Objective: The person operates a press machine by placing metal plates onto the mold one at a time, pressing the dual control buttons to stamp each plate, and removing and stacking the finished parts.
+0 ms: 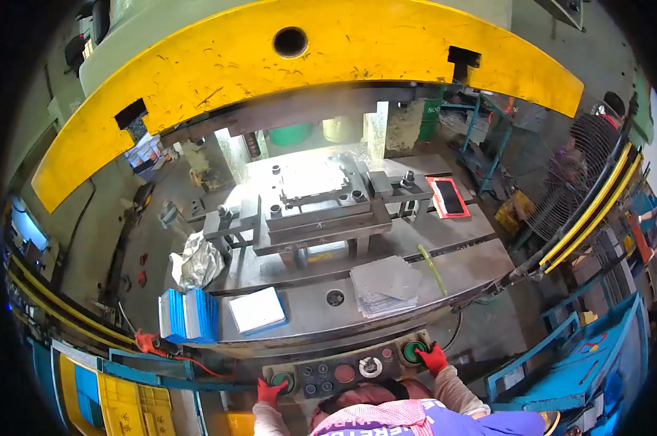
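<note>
My left hand, in a red glove, rests at the green button on the left end of the control panel. At the panel's right end, my right hand, also red-gloved, reaches to another green button. Both hands look open, their fingers stretched toward the buttons and holding nothing. Ahead of them stands a large press with a yellow upper beam. Beneath the beam, a brightly lit metal piece lies on the lower die.
On the press bed lie stacked grey metal sheets, a white-topped stack, blue-edged stacked pieces, crumpled wrapping, a yellow-green strip and a dark device on red. A fan and blue cart stand right.
</note>
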Available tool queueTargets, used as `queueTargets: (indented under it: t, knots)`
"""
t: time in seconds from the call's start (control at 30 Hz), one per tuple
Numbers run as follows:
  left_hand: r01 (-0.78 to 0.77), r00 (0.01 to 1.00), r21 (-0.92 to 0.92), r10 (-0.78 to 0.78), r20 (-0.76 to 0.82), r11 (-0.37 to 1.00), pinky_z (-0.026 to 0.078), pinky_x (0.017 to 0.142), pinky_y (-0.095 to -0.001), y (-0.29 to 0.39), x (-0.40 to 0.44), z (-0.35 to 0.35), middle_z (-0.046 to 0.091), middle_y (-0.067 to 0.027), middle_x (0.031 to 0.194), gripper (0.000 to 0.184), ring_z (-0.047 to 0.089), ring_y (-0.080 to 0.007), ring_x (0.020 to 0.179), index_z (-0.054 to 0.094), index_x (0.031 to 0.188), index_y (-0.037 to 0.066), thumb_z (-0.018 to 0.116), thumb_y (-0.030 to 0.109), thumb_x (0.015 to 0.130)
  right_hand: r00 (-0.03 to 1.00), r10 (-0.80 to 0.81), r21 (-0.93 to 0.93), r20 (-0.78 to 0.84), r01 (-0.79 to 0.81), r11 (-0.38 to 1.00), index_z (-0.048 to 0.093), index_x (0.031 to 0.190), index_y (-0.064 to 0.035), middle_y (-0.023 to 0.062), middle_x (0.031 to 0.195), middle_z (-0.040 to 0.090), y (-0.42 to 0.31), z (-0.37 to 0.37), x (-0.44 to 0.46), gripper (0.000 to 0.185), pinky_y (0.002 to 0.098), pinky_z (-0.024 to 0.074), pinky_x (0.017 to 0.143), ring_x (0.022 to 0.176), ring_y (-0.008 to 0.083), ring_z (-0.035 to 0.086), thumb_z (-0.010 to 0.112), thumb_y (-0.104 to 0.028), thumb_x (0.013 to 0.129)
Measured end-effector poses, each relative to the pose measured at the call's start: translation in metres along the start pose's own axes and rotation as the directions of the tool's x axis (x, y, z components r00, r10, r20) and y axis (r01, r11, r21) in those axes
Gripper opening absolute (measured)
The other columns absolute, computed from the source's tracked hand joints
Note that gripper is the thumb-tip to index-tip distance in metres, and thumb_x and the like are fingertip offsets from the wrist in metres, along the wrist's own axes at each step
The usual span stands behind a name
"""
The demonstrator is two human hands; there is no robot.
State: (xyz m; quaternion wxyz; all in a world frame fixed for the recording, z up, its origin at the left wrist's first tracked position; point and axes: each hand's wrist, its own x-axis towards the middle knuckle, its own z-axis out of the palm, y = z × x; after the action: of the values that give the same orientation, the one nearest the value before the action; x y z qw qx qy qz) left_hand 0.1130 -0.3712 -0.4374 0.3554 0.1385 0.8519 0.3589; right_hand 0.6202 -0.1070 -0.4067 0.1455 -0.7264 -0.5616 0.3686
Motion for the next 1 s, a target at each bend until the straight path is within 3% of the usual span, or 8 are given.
queueTargets:
  t: [0.17,0.27,0.37,0.47,0.57,0.67,0.77,1.0]
  knots:
    - [0.041,0.996,0.061,-0.046,0.079,0.997,0.027,0.112,-0.0373,-0.026,0.026,-0.003,0.020,-0.0277,0.149,0.150,0.022,-0.0326,0.140,0.008,0.145,-0.008,0.090,0.055,0.037,0.991,-0.067,0.390,0.115,0.017,0.921,0.031,0.136,0.0121,0.0194,0.123,0.056,0.036,0.016,0.031,0.098,0.0309,0.0448,0.092,0.113,0.0221,0.054,0.082,-0.038,0.070]
    - [0.026,0.997,0.044,-0.029,0.069,0.999,0.027,0.112,-0.0375,-0.012,0.010,-0.003,0.020,-0.0272,0.149,0.148,0.023,-0.0331,0.140,0.008,0.145,-0.007,0.090,0.055,0.038,0.998,0.002,0.156,0.067,-0.013,0.988,0.029,0.137,0.0122,0.0211,0.124,0.055,0.027,0.010,0.023,0.100,0.0312,0.0451,0.092,0.114,0.0238,0.054,0.082,-0.038,0.069]
    - [0.053,0.997,0.104,-0.059,0.055,0.993,0.028,0.112,-0.0380,0.021,-0.014,-0.010,0.020,-0.0268,0.149,0.147,0.025,-0.0336,0.139,0.008,0.146,-0.005,0.091,0.053,0.039,0.998,-0.034,0.090,0.047,0.030,0.995,0.030,0.137,0.0122,0.0228,0.125,0.054,0.033,0.015,0.025,0.100,0.0328,0.0447,0.094,0.115,0.0255,0.054,0.081,-0.041,0.069]
    - [0.039,0.998,0.057,-0.041,0.037,0.998,0.029,0.111,-0.0383,-0.015,0.010,-0.002,0.021,-0.0265,0.149,0.147,0.026,-0.0335,0.139,0.008,0.146,-0.004,0.091,0.051,0.039,0.997,-0.021,0.051,0.069,0.018,0.999,0.030,0.137,0.0117,0.0240,0.126,0.054,0.024,0.007,0.019,0.101,0.0339,0.0447,0.094,0.117,0.0269,0.053,0.082,-0.042,0.068]
    - [0.000,0.999,0.083,-0.003,0.039,0.997,0.029,0.111,-0.0387,-0.011,0.009,-0.003,0.022,-0.0268,0.149,0.147,0.026,-0.0334,0.139,0.007,0.146,-0.003,0.091,0.051,0.038,0.992,-0.035,0.228,0.125,0.005,0.974,0.036,0.132,0.0116,0.0235,0.123,0.056,-0.023,-0.021,-0.007,0.095,0.0343,0.0456,0.092,0.114,0.0272,0.055,0.082,-0.040,0.068]
    - [0.041,0.998,0.118,-0.046,0.037,0.992,0.029,0.111,-0.0392,-0.008,0.010,-0.003,0.022,-0.0268,0.149,0.148,0.025,-0.0337,0.139,0.007,0.147,-0.002,0.092,0.051,0.038,0.994,-0.014,0.153,0.112,-0.004,0.988,0.041,0.129,0.0092,0.0223,0.119,0.059,0.012,-0.004,0.023,0.100,0.0370,0.0465,0.092,0.111,0.0299,0.058,0.084,-0.048,0.060]
    - [0.096,0.993,0.023,-0.098,0.071,0.995,0.029,0.111,-0.0396,-0.006,0.007,-0.003,0.021,-0.0268,0.149,0.148,0.024,-0.0341,0.139,0.006,0.147,-0.001,0.092,0.051,0.038,0.976,-0.094,0.273,0.196,0.038,0.961,0.045,0.126,0.0077,0.0220,0.119,0.059,0.036,0.009,0.037,0.095,0.0364,0.0469,0.092,0.110,0.0291,0.058,0.087,-0.043,0.058]
    - [0.094,0.994,0.128,-0.100,0.042,0.987,0.026,0.113,-0.0387,-0.009,0.012,-0.002,0.018,-0.0247,0.151,0.150,0.020,-0.0322,0.141,0.004,0.147,-0.001,0.092,0.050,0.037,0.967,-0.142,0.413,0.211,0.044,0.910,0.047,0.122,0.0065,0.0191,0.114,0.061,0.042,0.015,0.041,0.085,0.0354,0.0479,0.090,0.107,0.0267,0.060,0.088,-0.032,0.058]
